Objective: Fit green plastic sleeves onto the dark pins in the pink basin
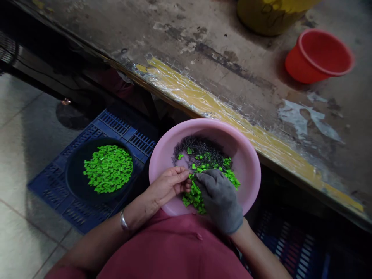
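Note:
A pink basin [158, 155] sits in front of my body. My left hand [173, 181] is bare and closed in a pinch over it, with a small green plastic piece [191, 176] at the thumb and fingertip. Right beside it my right hand [220, 197], in a grey glove, is closed too, its fingertips close to that piece. What the gloved fingers grip is hidden. Loose green plastic pieces [193, 198] lie in the basin under and around my hands. A heap of small dark, thin parts [205, 149] rests at its far side, a few green pieces among them.
To the left, a dark basin [71, 176] full of similar green pieces stands on a blue slatted plastic pallet [48, 186]. Beyond the pink basin runs a worn table edge covered with yellow tape [197, 91]. A red bucket [305, 64] and a yellow container [261, 19] stand on the table.

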### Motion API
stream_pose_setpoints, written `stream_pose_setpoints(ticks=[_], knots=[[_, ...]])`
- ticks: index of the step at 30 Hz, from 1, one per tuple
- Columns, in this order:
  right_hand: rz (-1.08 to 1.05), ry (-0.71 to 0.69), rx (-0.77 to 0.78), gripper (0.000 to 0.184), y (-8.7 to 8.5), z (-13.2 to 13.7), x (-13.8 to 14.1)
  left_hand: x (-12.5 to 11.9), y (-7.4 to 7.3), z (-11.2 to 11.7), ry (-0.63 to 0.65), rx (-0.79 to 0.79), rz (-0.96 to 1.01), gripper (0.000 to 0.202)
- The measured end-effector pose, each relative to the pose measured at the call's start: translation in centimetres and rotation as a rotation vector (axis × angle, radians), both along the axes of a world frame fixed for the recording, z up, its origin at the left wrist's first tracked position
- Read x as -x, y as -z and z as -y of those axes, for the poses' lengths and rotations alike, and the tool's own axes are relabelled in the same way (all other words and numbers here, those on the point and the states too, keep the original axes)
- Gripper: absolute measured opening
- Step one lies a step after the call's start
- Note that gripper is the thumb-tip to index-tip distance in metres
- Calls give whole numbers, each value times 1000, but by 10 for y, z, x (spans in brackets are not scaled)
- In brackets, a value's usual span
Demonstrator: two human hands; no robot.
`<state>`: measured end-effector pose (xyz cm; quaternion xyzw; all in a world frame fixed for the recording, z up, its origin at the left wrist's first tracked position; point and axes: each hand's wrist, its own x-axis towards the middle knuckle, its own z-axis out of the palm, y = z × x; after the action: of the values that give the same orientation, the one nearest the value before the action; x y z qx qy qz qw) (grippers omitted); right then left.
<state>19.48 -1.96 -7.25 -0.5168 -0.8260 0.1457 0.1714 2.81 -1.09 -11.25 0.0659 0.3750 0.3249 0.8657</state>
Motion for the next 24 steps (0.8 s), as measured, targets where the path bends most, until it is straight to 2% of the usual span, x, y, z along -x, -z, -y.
stream_pose_setpoints(ticks=[9, 14, 18, 22, 24], knots=[[257, -86, -29, 20, -4, 5, 1, -2, 3, 3, 85, -8, -11, 34], [184, -15, -66, 21, 0, 4, 3, -7, 3, 3, -9, -84, -122, 34], [203, 48, -62, 26, -3, 3, 7, -11, 5, 4, -84, -180, -187, 29], [251, 47, -70, 33, -7, 1, 12, -12, 11, 9, -73, -274, -155, 23], [275, 42, -68, 34, -7, 0, 14, -12, 12, 11, -68, -254, -135, 24]])
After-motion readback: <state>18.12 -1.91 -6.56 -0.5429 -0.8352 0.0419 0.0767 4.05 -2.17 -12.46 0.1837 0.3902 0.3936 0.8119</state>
